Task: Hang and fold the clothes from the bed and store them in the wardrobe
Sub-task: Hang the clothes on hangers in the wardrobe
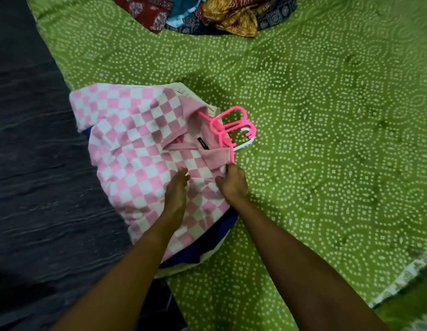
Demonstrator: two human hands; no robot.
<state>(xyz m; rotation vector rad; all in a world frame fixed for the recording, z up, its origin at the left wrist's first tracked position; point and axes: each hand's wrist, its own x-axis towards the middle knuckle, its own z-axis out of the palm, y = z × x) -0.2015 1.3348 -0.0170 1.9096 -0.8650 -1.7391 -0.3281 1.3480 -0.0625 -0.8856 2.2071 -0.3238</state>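
Note:
A pink and white checked shirt lies on the green bed, its collar open toward the right. Pink hangers stick out of the neck, with a white hanger hook under them. My right hand pinches the shirt's shoulder edge where a pink hanger arm ends. My left hand rests flat on the shirt's front, fingers straight. Under the shirt lie a dark blue garment and a cream one.
A heap of printed clothes in red, blue and yellow lies at the far end of the bed. The dark floor runs along the bed's left edge. A white fringe marks the sheet's edge at lower right.

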